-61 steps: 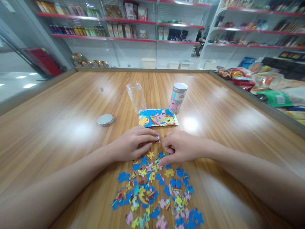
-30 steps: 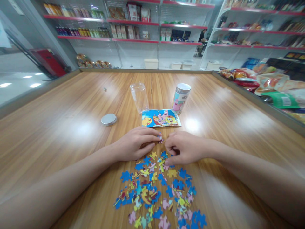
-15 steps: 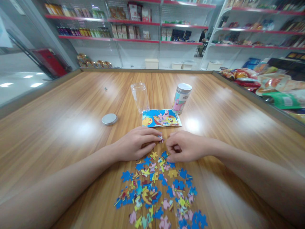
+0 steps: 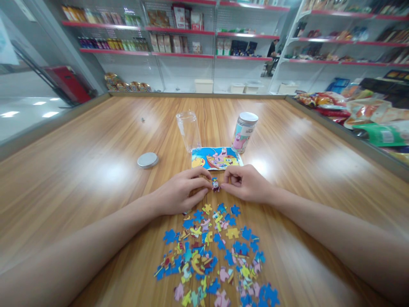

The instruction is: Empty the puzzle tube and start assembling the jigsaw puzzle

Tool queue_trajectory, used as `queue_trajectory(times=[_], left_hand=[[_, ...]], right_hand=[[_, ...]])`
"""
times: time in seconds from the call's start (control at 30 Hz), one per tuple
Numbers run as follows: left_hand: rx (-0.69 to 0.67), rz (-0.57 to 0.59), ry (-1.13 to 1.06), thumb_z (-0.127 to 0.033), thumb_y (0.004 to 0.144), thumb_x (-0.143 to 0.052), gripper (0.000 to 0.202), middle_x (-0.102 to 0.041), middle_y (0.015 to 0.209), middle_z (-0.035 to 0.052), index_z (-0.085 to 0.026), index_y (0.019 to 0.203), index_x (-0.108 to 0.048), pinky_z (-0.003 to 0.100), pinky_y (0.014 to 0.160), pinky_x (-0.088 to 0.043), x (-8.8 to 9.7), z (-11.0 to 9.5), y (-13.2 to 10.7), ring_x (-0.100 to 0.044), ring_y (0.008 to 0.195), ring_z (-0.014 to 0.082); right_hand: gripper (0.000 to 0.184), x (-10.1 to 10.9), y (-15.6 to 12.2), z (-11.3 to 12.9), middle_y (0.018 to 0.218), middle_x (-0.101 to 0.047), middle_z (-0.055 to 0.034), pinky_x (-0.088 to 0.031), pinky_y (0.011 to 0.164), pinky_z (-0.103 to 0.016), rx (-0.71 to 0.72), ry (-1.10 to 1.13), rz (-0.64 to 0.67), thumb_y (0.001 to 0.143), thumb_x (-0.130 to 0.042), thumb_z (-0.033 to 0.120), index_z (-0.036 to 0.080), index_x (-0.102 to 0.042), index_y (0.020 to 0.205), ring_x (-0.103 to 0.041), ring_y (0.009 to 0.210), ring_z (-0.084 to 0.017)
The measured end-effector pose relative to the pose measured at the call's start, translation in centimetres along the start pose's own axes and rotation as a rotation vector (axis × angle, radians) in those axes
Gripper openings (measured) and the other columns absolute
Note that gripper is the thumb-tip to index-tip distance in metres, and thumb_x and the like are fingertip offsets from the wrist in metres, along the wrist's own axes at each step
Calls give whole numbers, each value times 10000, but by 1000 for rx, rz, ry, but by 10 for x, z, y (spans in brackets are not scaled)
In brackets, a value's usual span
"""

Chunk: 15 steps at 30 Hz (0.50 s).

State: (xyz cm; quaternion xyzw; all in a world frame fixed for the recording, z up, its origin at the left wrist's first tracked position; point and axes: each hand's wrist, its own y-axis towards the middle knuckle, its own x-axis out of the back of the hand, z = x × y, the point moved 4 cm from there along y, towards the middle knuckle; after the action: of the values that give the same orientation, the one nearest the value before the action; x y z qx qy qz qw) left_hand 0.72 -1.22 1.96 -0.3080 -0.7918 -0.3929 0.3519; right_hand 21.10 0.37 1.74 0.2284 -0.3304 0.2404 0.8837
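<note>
A small cluster of joined puzzle pieces (image 4: pixel 215 185), blue on top and pink and dark below, lies on the table between my hands. My left hand (image 4: pixel 187 189) rests on the table, its curved fingertips at the cluster's left edge. From the other side my right hand (image 4: pixel 247 183) has thumb and forefinger closed at the right edge; its other fingers are curled. Nearer to me spreads a heap of loose puzzle pieces (image 4: pixel 220 241), mostly blue, yellow and pink. Just beyond my hands lies a picture sheet (image 4: pixel 217 158) with cartoon figures.
Behind the sheet stand a clear open jar (image 4: pixel 188 132) and a lidded, printed jar (image 4: pixel 244 133). A silver lid (image 4: pixel 147 160) lies to the left. Packaged goods (image 4: pixel 377 115) sit beyond the right edge, and stocked shelves (image 4: pixel 179 32) line the back. A person (image 4: pixel 271 53) is far off.
My right hand has moved up and away from the loose pieces to the joined cluster, where a blue part now shows on top. My left hand stays beside it.
</note>
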Motion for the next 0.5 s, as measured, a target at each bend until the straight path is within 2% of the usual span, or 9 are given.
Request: queue_trajectory(times=[0.1, 0.23, 0.5], left_hand=[[-7, -4, 4, -152, 959, -532, 220, -619, 1148, 115, -167, 1103, -697, 372, 937, -562, 0, 0, 0, -624, 1053, 194], [-16, -13, 11, -156, 954, -541, 220, -628, 1140, 116, -163, 1106, -699, 367, 920, -571, 0, 0, 0, -630, 1038, 195], [-6, 12, 12, -150, 955, -536, 216, -621, 1137, 111, -162, 1106, -691, 366, 914, -561, -1, 1, 0, -625, 1023, 191]], right_hand=[[109, -1, 1, 2, 556, -449, 73, -318, 569, -220, 10, -90, 19, 872, -630, 259, 169, -684, 898, -432, 527, -79], [130, -1, 1, 4, 574, -516, 50, -326, 590, -217, 15, -153, 50, 872, -634, 272, 171, -715, 863, -477, 554, -82], [141, -2, 0, 2, 595, -551, 46, -329, 589, -210, 13, -156, 66, 883, -629, 279, 170, -716, 863, -474, 548, -76]])
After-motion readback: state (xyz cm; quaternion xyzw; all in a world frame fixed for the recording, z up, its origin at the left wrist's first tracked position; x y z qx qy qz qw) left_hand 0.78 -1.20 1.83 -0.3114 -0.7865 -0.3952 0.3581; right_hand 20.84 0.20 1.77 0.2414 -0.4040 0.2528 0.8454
